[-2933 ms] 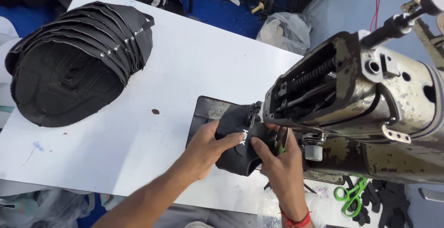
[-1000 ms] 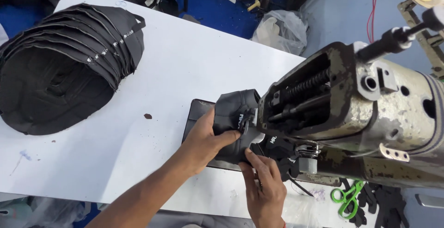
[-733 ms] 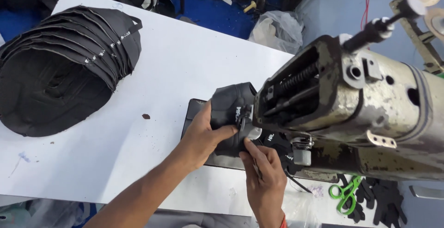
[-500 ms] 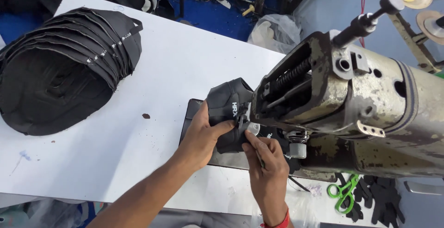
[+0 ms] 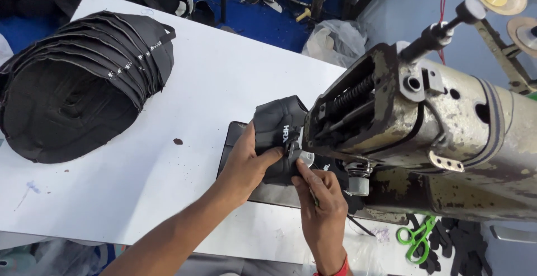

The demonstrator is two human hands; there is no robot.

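Stitching looks to be under way: our left hand (image 5: 246, 161) grips the black fabric piece (image 5: 278, 133) at the sewing machine (image 5: 425, 136) on the counter (image 5: 212, 80); right hand (image 5: 320, 197) fingers pinch its edge. Next, we judge, careful steady feeding.

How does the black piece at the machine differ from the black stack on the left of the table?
The black piece is a single folded part, pinched by the left hand and right hand at the sewing machine; the stack is many nested pieces, with no hand on it. The piece is far smaller than the stack. Both are black with small white marks, on the white table.
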